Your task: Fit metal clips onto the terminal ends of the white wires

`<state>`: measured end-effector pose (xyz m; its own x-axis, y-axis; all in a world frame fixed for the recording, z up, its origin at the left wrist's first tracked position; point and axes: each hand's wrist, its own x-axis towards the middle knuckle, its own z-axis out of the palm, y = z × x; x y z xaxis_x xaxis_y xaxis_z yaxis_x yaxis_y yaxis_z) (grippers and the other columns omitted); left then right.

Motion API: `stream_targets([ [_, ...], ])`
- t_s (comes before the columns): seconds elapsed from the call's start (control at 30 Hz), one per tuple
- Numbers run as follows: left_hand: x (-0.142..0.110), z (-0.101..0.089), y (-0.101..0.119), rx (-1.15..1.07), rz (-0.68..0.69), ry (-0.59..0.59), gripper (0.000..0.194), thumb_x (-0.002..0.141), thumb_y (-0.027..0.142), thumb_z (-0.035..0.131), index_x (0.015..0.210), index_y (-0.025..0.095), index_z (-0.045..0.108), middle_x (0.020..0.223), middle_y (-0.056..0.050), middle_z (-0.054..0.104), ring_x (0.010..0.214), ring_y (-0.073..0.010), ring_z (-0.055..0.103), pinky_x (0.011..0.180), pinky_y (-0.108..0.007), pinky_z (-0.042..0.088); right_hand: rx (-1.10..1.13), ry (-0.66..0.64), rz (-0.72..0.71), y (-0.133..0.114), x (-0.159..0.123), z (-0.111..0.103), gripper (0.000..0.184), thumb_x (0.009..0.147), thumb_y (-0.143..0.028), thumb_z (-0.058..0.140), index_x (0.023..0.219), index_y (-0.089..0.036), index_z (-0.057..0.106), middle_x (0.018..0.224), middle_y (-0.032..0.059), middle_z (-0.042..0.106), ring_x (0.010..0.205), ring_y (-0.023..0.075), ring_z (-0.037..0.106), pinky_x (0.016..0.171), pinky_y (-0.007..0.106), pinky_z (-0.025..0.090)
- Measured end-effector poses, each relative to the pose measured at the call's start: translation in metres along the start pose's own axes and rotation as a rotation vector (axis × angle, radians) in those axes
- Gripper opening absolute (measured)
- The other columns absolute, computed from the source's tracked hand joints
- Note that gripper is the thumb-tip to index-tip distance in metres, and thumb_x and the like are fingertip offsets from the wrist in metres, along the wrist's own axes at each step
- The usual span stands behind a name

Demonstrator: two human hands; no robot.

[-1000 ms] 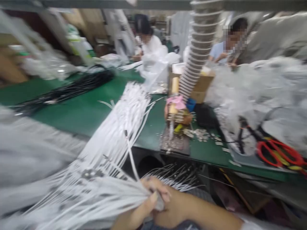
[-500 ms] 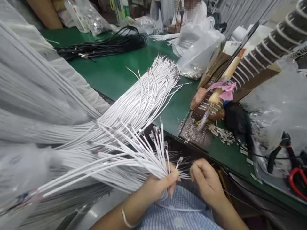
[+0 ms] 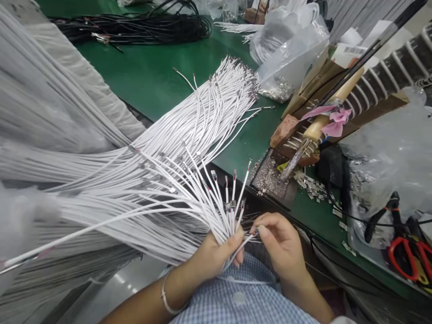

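My left hand (image 3: 221,249) is closed around a fanned bunch of white cables (image 3: 216,216), whose ends carry small metal connectors (image 3: 214,174). Just right of it, my right hand (image 3: 281,243) pinches the tip of one white cable (image 3: 248,240) between thumb and fingers. Part of that tip is hidden by the fingers. Beyond both hands, a thick bundle of white cables (image 3: 205,108) lies across the green table, its connector ends toward the back right.
A soldering iron (image 3: 315,130) with a pink ribbon rests over a solder-spattered tray (image 3: 270,177). Loose metal pieces (image 3: 315,191) lie beside it. Red-handled pliers (image 3: 403,258) sit at right, black cables (image 3: 135,29) at the back left, a plastic bag (image 3: 286,49) behind.
My right hand has moved left and now pinches a cable tip that stood free beside my left hand. The view has tilted downward; my left hand keeps its grip.
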<state>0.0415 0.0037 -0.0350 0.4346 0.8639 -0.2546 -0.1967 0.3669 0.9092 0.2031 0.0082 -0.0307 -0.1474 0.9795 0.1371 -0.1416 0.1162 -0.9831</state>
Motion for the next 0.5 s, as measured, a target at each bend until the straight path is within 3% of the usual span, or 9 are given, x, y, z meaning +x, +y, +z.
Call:
stream_targets([
  [0.17, 0.002, -0.003, -0.006, 0.06, 0.081, 0.088, 0.034, 0.082, 0.045, 0.054, 0.075, 0.013, 0.061, 0.065, -0.003, 0.058, 0.064, -0.0145, 0.055, 0.064, -0.026, 0.045, 0.024, -0.05, -0.023, -0.003, 0.0, -0.002, 0.008, 0.087, -0.018, 0.049, 0.084, -0.02, 0.055, 0.075, 0.0014, 0.053, 0.069, 0.0133, 0.052, 0.063, 0.025, 0.043],
  [0.3, 0.0, -0.005, -0.009, 0.071, 0.03, 0.118, 0.039, 0.08, 0.049, 0.054, 0.085, 0.012, 0.062, 0.058, -0.001, 0.054, 0.053, -0.0125, 0.051, 0.053, -0.025, 0.044, -0.067, -0.052, -0.08, 0.002, 0.004, -0.003, 0.022, 0.086, -0.022, 0.051, 0.065, -0.018, 0.046, 0.065, -0.0015, 0.045, 0.06, 0.0113, 0.043, 0.055, 0.024, 0.035],
  [0.5, -0.004, -0.004, -0.01, 0.115, 0.024, 0.096, 0.046, 0.083, 0.05, 0.05, 0.057, 0.012, 0.055, 0.05, -0.002, 0.052, 0.046, -0.0101, 0.049, 0.047, -0.021, 0.04, -0.229, -0.08, 0.014, 0.01, 0.015, 0.009, 0.007, 0.079, -0.024, 0.062, 0.084, -0.019, 0.06, 0.073, 0.0003, 0.048, 0.062, 0.0114, 0.047, 0.052, 0.022, 0.037],
])
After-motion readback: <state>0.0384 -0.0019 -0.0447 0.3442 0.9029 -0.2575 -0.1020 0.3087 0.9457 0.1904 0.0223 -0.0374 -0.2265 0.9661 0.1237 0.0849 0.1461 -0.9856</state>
